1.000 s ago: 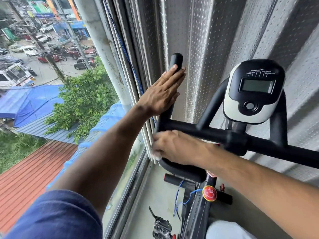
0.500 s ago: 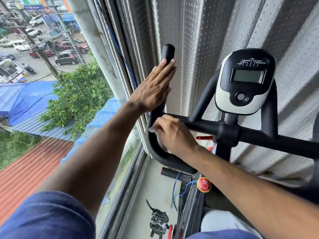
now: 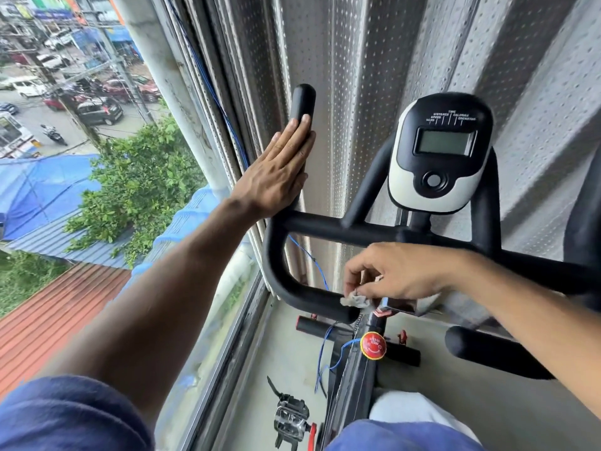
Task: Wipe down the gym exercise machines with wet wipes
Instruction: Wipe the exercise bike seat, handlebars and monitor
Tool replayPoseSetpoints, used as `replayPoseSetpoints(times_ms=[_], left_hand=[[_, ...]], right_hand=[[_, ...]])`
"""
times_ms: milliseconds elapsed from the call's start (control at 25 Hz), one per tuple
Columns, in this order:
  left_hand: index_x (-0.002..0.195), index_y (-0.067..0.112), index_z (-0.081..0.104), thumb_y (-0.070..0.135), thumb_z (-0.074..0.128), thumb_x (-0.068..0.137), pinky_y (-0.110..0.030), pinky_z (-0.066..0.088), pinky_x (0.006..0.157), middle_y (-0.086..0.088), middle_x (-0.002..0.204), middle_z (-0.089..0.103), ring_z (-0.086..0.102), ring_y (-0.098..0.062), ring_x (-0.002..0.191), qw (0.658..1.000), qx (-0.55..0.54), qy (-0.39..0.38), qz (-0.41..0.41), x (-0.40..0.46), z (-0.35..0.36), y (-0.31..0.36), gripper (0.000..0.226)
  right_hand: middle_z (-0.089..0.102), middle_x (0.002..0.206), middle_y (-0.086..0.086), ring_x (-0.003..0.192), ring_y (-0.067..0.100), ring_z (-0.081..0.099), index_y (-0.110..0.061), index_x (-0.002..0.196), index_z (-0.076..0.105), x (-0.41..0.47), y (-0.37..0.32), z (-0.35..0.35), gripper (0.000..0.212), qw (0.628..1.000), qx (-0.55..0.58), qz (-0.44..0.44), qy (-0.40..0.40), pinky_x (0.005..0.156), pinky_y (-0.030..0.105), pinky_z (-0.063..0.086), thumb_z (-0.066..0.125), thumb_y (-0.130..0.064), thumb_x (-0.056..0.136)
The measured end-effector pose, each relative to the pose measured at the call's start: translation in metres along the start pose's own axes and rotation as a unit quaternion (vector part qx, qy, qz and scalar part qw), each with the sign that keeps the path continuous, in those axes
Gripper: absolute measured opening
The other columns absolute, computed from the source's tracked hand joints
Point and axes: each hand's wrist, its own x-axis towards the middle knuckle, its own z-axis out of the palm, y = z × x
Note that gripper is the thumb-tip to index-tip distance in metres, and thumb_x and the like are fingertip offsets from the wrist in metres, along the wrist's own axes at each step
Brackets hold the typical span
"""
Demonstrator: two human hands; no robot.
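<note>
A black exercise bike handlebar fills the middle, with a black-and-white console above it. My left hand lies flat with straight fingers against the upright left grip. My right hand pinches a small crumpled white wet wipe at the end of the lower curved bar, just left of the bike's stem.
A large window is on the left, with a street and roofs far below. Grey perforated blinds hang behind the bike. A red knob, blue wires and a pedal sit lower down. Another black grip sticks out at right.
My right hand with the wipe has slid from the left bend of the handlebar down and right to the end of the lower bar. My left hand stays on the upright grip.
</note>
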Motion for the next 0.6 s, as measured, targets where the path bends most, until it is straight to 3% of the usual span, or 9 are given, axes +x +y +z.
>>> replayPoseSetpoints(times_ms=[120, 240, 360, 440, 480, 520, 600], left_hand=[[0.165, 0.006, 0.014, 0.023, 0.043, 0.109, -0.048, 0.011, 0.131, -0.015, 0.173, 0.002, 0.000, -0.031, 0.161, 1.000, 0.000, 0.003, -0.006, -0.004, 0.001, 0.001, 0.065], [0.165, 0.006, 0.013, 0.021, 0.043, 0.109, -0.052, 0.014, 0.129, -0.016, 0.173, 0.002, 0.001, -0.031, 0.161, 1.000, 0.005, 0.005, -0.016, -0.005, 0.002, 0.003, 0.065], [0.165, 0.004, 0.013, 0.021, 0.043, 0.109, -0.054, 0.016, 0.128, -0.020, 0.173, 0.003, 0.002, -0.035, 0.160, 1.000, 0.012, 0.000, -0.015, -0.004, 0.002, 0.003, 0.065], [0.165, 0.004, 0.013, 0.022, 0.042, 0.110, -0.055, 0.017, 0.128, -0.021, 0.172, 0.002, 0.002, -0.036, 0.160, 1.000, 0.014, -0.008, -0.011, -0.005, 0.002, 0.002, 0.065], [0.165, 0.004, 0.012, 0.023, 0.041, 0.110, -0.055, 0.017, 0.127, -0.021, 0.172, 0.001, 0.001, -0.036, 0.160, 1.000, 0.018, -0.014, -0.010, -0.006, 0.002, 0.003, 0.065], [0.165, 0.004, 0.012, 0.022, 0.040, 0.109, -0.055, 0.017, 0.127, -0.020, 0.172, 0.001, 0.001, -0.036, 0.160, 0.999, 0.024, -0.018, -0.011, -0.007, 0.002, 0.004, 0.065], [0.165, 0.005, 0.011, 0.021, 0.042, 0.108, -0.055, 0.016, 0.128, -0.020, 0.172, 0.001, 0.000, -0.035, 0.160, 0.999, 0.024, -0.023, -0.024, -0.008, 0.000, 0.007, 0.066]], right_hand=[[0.073, 0.078, -0.004, 0.072, 0.007, 0.068, -0.028, 0.090, 0.068, -0.013, 0.003, 0.044, 0.015, 0.976, 0.121, 0.063, 0.168, 0.066, 0.017, 0.051, 0.067, -0.014, 0.094], [0.069, 0.079, -0.012, 0.076, 0.005, 0.066, -0.024, 0.086, 0.066, -0.023, -0.006, 0.101, 0.014, 0.906, 0.178, 0.060, 0.381, 0.065, 0.009, 0.046, 0.068, -0.010, 0.090], [0.066, 0.088, -0.008, 0.083, 0.010, 0.068, -0.014, 0.084, 0.065, -0.024, -0.011, 0.148, 0.014, 0.887, 0.196, -0.022, 0.418, 0.072, 0.013, 0.054, 0.070, -0.001, 0.088], [0.070, 0.090, -0.005, 0.083, 0.010, 0.071, -0.012, 0.083, 0.067, -0.018, -0.006, 0.172, 0.017, 0.876, 0.274, -0.002, 0.397, 0.074, 0.020, 0.058, 0.070, 0.004, 0.088], [0.073, 0.091, 0.001, 0.080, 0.011, 0.072, -0.010, 0.082, 0.067, -0.015, -0.002, 0.177, 0.019, 0.835, 0.393, 0.040, 0.383, 0.073, 0.022, 0.059, 0.067, 0.008, 0.090], [0.074, 0.091, 0.011, 0.076, 0.014, 0.073, -0.006, 0.083, 0.066, -0.011, 0.000, 0.177, 0.022, 0.759, 0.537, 0.073, 0.361, 0.071, 0.025, 0.061, 0.061, 0.012, 0.092], [0.073, 0.093, 0.022, 0.078, 0.022, 0.075, 0.002, 0.090, 0.066, -0.003, 0.002, 0.172, 0.018, 0.556, 0.781, 0.092, 0.267, 0.070, 0.027, 0.063, 0.053, 0.014, 0.094]])
